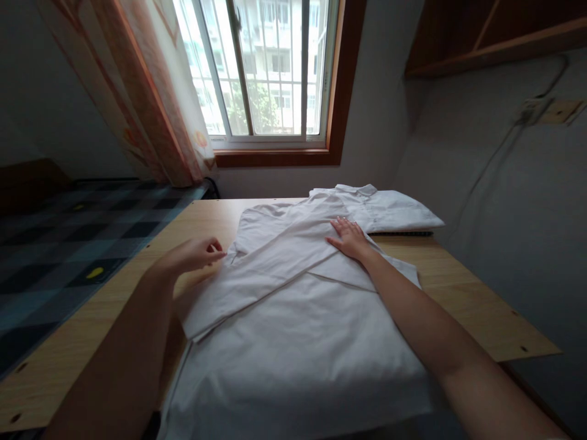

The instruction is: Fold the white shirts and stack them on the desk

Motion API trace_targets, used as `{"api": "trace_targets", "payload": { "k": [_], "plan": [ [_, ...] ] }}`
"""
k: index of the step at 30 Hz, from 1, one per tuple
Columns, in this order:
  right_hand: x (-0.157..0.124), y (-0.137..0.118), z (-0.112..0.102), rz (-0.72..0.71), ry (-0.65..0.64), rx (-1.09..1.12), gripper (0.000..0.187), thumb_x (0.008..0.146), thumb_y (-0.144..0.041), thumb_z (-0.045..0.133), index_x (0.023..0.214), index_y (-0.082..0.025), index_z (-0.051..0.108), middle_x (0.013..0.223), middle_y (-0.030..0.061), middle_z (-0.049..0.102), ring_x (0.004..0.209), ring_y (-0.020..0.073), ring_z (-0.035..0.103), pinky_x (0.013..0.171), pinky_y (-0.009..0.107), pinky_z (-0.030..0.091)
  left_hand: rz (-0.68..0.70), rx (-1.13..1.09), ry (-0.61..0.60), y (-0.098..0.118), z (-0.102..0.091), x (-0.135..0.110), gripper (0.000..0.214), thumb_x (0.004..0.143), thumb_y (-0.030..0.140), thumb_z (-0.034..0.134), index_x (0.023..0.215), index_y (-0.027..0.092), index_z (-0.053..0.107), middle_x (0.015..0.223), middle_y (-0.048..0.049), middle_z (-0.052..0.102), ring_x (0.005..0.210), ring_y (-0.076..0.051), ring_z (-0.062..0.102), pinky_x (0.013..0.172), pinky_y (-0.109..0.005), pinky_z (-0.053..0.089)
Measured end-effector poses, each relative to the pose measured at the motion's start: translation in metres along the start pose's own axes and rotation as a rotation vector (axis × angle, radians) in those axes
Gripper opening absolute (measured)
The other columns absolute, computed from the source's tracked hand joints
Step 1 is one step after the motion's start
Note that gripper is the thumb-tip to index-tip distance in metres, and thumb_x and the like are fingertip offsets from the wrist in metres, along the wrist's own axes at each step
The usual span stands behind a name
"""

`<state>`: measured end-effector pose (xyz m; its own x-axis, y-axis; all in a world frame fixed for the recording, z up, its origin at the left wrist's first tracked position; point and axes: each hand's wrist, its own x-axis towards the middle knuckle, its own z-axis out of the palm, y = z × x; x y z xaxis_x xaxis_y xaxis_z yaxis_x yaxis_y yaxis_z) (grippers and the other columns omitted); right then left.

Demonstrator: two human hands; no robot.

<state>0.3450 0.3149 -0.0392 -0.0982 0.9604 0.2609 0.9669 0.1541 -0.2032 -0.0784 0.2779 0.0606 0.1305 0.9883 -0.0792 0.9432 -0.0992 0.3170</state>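
White shirt [298,342], one: centre to 6 o'clock on wood-grain tabletop [472,302], sleeve laid diagonally across. Left hand [199,253], at shirt's 10 o'clock: fingers curled by cloth edge; cannot tell whether pinching. Right hand [352,239], 1 o'clock: spread flat on cloth, ungrasping. Folded collared shirt [398,208]: beyond, 1 o'clock.

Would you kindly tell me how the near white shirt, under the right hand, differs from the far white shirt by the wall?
The near white shirt spreads broadly toward the camera, while the far white shirt forms a smaller bundle.
The near shirt shows a sleeve laid diagonally across it; the far shirt shows its collar.
The right hand rests on the near shirt; neither hand touches the far shirt.
Both are white.
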Motion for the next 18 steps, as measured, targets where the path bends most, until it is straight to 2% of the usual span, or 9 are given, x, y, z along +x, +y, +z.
{"api": "trace_targets", "payload": {
  "k": [2,3,4,6,8,10,12,14,18],
  "plan": [
    [0.0,0.0,0.001,0.002,0.004,-0.008,0.069,0.093,-0.058,0.047,0.151,-0.022,0.036,0.16,0.0098,0.03,0.148,0.0253,0.025,0.12,0.044,0.014,0.212,0.114,0.182,0.02,0.017,0.004,0.035,0.084,0.048,0.053,0.092,0.017,0.067,0.096,-0.0113,0.07,0.092,-0.027,0.066,0.083,-0.038,0.053],
    [0.0,0.0,0.001,0.003,0.005,-0.013,0.069,0.093,-0.058,0.046,0.151,-0.022,0.036,0.16,0.0097,0.03,0.148,0.0253,0.024,0.12,0.044,0.014,0.354,0.123,0.227,0.033,0.029,0.005,0.039,0.087,0.049,0.048,0.099,0.017,0.067,0.109,-0.0133,0.068,0.104,-0.028,0.063,0.094,-0.041,0.05],
    [0.0,0.0,0.001,0.005,0.005,-0.017,0.069,0.093,-0.058,0.046,0.151,-0.022,0.036,0.16,0.0097,0.029,0.148,0.0253,0.025,0.121,0.044,0.013,0.498,0.098,0.237,0.045,0.042,0.005,0.044,0.09,0.05,0.043,0.108,0.018,0.067,0.122,-0.0139,0.065,0.116,-0.028,0.059,0.102,-0.041,0.046],
    [0.0,0.0,0.001,0.005,0.005,-0.024,0.069,0.093,-0.059,0.045,0.152,-0.023,0.036,0.16,0.0097,0.029,0.147,0.0255,0.025,0.12,0.044,0.014,0.662,0.061,0.215,0.066,0.068,0.003,0.052,0.096,0.05,0.034,0.128,0.018,0.06,0.142,-0.0129,0.053,0.134,-0.025,0.046,0.113,-0.041,0.036],
    [0.0,0.0,0.001,0.004,0.002,-0.029,0.07,0.093,-0.06,0.045,0.152,-0.023,0.035,0.16,0.0097,0.029,0.147,0.0258,0.025,0.12,0.044,0.015,0.703,0.102,0.132,0.08,0.088,-0.001,0.056,0.099,0.052,0.029,0.141,0.022,0.049,0.154,-0.0087,0.041,0.144,-0.024,0.032,0.12,-0.043,0.024],
    [0.0,-0.001,0.001,0.005,0.001,-0.031,0.07,0.094,-0.06,0.044,0.152,-0.023,0.035,0.16,0.01,0.029,0.147,0.0258,0.025,0.12,0.044,0.015,0.681,0.178,0.01,0.086,0.097,-0.003,0.06,0.099,0.058,0.029,0.148,0.026,0.041,0.159,-0.0056,0.032,0.148,-0.025,0.023,0.122,-0.046,0.015],
    [0.0,-0.001,0.001,0.005,0.001,-0.035,0.069,0.094,-0.059,0.044,0.152,-0.023,0.035,0.16,0.0102,0.029,0.147,0.0257,0.025,0.12,0.044,0.014,0.654,0.236,-0.102,0.086,0.096,-0.003,0.065,0.097,0.064,0.029,0.152,0.029,0.034,0.161,-0.0049,0.026,0.15,-0.025,0.018,0.122,-0.048,0.01],
    [0.0,-0.001,0.001,0.005,0.0,-0.038,0.068,0.094,-0.058,0.044,0.152,-0.022,0.035,0.16,0.0103,0.029,0.147,0.0257,0.025,0.12,0.045,0.014,0.647,0.263,-0.165,0.085,0.091,-0.002,0.069,0.096,0.067,0.029,0.154,0.029,0.029,0.163,-0.0051,0.02,0.151,-0.024,0.013,0.122,-0.046,0.009],
    [-0.003,-0.01,-0.005,0.037,-0.001,-0.013,0.066,0.093,-0.052,0.048,0.151,-0.021,0.037,0.161,0.0117,0.027,0.149,0.0275,0.022,0.121,0.048,0.013,0.645,0.278,-0.181,0.084,0.085,-0.001,0.071,0.095,0.068,0.029,0.154,0.028,0.028,0.163,-0.0046,0.017,0.151,-0.024,0.011,0.122,-0.044,0.007]
  ]
}}
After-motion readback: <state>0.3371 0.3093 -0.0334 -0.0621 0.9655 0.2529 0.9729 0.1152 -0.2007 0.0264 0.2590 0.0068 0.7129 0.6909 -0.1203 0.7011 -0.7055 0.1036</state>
